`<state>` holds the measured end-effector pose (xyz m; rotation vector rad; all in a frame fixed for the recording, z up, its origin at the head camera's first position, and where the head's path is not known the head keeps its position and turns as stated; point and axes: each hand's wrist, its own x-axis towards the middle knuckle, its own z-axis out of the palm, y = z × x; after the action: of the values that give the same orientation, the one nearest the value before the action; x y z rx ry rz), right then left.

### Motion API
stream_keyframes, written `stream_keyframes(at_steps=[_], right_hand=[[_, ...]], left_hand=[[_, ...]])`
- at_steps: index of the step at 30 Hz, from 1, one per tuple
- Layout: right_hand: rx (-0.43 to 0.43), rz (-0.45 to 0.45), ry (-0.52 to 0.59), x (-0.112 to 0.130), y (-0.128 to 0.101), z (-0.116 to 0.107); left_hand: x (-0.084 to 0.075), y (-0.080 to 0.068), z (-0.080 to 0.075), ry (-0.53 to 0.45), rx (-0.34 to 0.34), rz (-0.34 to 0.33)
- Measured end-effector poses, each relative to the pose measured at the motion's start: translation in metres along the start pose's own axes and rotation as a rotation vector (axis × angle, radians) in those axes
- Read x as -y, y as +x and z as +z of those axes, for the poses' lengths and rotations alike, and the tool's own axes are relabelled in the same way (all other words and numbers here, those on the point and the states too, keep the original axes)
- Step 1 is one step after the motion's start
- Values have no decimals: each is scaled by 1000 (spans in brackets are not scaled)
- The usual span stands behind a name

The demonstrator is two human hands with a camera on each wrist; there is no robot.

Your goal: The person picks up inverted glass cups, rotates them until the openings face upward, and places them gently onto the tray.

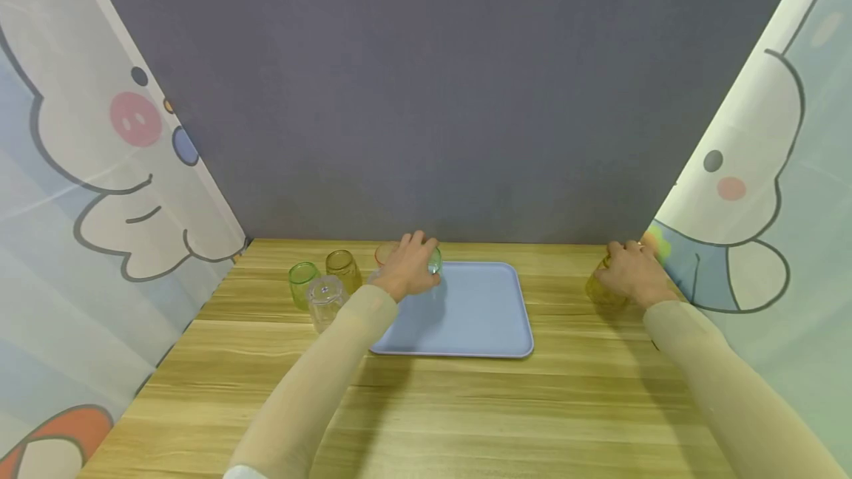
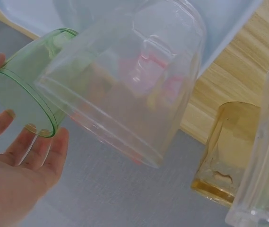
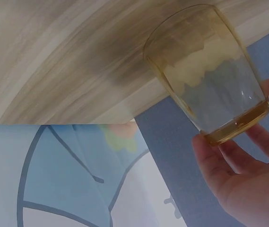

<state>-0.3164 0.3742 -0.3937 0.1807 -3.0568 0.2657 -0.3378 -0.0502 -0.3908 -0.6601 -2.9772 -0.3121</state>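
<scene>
In the head view, the left hand (image 1: 409, 272) holds a green cup (image 2: 42, 66) by the blue tray (image 1: 469, 316) mid-frame, the right hand (image 1: 629, 273) holds a yellow cup (image 3: 210, 75) at far right, and a soft, steady squeeze should stop slips.

A hand has a wide way over the yellow wooden table (image 1: 562, 368) between the flat pale blue tray (image 1: 472, 313) and the see-through amber cup (image 1: 602, 294) in the right hand (image 1: 629, 272). There is room above the tray's right half, too. At its far left corner, the left hand (image 1: 411, 266) with a see-through pale green cup (image 2: 28, 82) is in the way, with a big clear cup (image 2: 125, 90) close by. Left of the tray, a grass-green cup (image 1: 302, 288), a brown cup (image 1: 342, 267) and a clear ridged cup (image 1: 326, 305) crowd together. The tall grey wall (image 1: 439, 94) blocks the back.
</scene>
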Motion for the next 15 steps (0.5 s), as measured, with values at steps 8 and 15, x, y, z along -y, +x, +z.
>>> stream_keyframes(at_steps=[8,15], right_hand=[[22,-37,-69,-1,2,0],[4,-50,-95,1,2,1]], left_hand=[[1,3,2,13,27,-19],[1,2,4,45,32,-19]])
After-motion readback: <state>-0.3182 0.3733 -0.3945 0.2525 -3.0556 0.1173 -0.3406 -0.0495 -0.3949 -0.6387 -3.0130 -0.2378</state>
